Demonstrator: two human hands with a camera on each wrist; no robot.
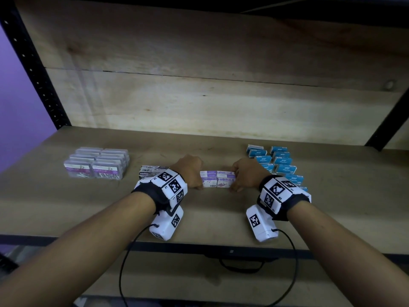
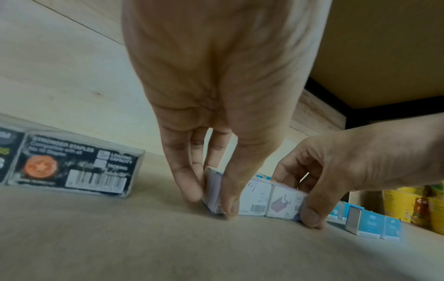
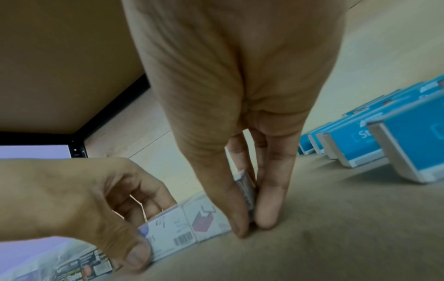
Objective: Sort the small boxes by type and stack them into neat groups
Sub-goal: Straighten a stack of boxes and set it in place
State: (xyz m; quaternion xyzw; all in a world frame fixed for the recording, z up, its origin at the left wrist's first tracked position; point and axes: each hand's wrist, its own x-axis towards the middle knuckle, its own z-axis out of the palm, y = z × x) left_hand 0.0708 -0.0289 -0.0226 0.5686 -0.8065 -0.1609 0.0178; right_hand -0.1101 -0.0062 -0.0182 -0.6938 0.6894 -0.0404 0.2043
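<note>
A block of small purple-and-white boxes sits at the middle of the shelf board, two wide and two high. My left hand pinches its left end between thumb and fingers. My right hand pinches the right end the same way, thumb in front and fingers behind. The wrist views show the purple-and-white boxes squeezed between both hands, resting on the board.
Clear paper clip boxes are stacked at the left. Black staple boxes lie just left of my left hand. Several blue staple boxes stand in rows at the right. Yellow packs show beyond them. A wooden back panel closes the rear.
</note>
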